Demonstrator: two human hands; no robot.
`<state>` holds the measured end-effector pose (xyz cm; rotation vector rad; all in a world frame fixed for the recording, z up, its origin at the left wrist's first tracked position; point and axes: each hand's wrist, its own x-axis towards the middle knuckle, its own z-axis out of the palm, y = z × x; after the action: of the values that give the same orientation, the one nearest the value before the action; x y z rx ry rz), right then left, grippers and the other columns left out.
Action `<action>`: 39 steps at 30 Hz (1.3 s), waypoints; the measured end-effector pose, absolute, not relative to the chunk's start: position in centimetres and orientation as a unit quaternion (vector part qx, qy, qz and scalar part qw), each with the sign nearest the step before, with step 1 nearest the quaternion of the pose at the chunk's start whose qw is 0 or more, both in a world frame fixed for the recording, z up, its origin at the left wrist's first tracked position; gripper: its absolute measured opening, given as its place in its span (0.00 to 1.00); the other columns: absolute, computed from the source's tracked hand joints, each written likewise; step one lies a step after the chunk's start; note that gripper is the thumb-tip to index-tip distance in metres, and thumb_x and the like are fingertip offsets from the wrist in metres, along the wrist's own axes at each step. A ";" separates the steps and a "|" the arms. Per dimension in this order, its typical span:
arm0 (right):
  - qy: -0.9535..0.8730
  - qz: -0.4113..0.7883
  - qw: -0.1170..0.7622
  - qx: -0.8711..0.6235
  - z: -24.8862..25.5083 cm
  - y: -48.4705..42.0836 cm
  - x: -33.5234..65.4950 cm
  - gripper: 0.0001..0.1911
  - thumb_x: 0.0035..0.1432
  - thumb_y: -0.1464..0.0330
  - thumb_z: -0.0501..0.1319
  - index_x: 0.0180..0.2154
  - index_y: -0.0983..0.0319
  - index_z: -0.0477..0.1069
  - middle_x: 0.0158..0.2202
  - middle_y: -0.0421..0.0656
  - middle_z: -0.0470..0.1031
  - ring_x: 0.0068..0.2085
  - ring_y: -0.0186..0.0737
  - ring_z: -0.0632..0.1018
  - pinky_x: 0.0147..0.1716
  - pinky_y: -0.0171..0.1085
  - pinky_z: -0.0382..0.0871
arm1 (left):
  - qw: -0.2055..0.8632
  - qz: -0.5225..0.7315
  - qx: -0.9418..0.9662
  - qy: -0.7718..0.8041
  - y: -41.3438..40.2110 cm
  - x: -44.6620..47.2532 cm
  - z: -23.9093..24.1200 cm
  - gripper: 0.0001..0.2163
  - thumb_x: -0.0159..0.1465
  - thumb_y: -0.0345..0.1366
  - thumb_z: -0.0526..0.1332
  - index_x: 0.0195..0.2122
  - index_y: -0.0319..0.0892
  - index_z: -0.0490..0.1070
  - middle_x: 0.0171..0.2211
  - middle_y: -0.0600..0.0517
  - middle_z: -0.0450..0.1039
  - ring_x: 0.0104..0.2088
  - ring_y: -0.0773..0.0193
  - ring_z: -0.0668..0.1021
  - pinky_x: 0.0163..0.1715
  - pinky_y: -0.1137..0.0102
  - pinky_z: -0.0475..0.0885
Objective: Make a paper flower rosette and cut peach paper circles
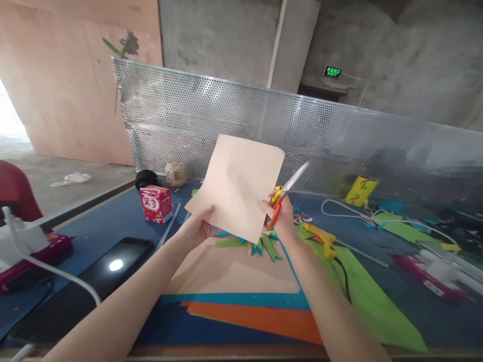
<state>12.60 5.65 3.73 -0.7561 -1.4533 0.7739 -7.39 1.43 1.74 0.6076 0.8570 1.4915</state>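
"Two items gripped, by the looks. Which, & how?"

"Pale sheet [241, 181] is pinched at lower-left edge by L hand [198, 230], thumb on near face; scissors [285, 191] are held in R hand [286, 217], fingers curled round handles."

"& why so?"

"Sheet's held up over stacked paper [226, 274] on table [169, 329], prob. so cut strips [270, 248] aren't disturbed. Blades are pointed up & away, prob. so nothing's nicked."

matt smooth paper sheet [239, 183]; scissors [284, 192] with shiny metal blades [297, 176]; glossy metal screen [211, 108]; rough concrete wall [219, 35]
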 end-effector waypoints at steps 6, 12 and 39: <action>-0.622 0.346 0.636 -0.299 3.9 6.5 13.0 0.16 0.39 0.70 0.61 0.29 0.57 0.54 0.30 0.34 0.64 0.27 0.30 0.68 0.33 0.33 0.65 | 0.478 0.719 0.355 0.359 1.1 -7.7 2.7 0.11 0.54 0.27 0.61 0.39 0.41 0.74 0.34 0.48 0.78 0.25 0.62 0.79 0.17 0.73 0.76; -0.605 0.379 0.649 -0.264 6.0 5.0 12.7 0.15 0.44 0.66 0.63 0.29 0.57 0.54 0.46 0.42 0.69 0.24 0.28 0.69 0.28 0.34 0.66 | 0.314 0.823 0.315 0.354 1.2 -8.0 4.0 0.11 0.52 0.28 0.62 0.38 0.43 0.74 0.40 0.50 0.76 0.32 0.58 0.80 0.23 0.70 0.78; -0.583 0.678 0.258 -0.367 3.8 -1.2 13.2 0.21 0.45 0.51 0.63 0.26 0.60 0.60 0.23 0.36 0.61 0.18 0.26 0.61 0.19 0.32 0.46 | 0.242 0.906 0.196 0.287 0.2 -7.6 4.5 0.12 0.54 0.23 0.61 0.36 0.46 0.71 0.47 0.51 0.73 0.50 0.57 0.73 0.44 0.66 0.75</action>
<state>13.21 -1.17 3.82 -0.9949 -1.5808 1.8375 -7.57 0.17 4.51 0.5357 0.7846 2.4778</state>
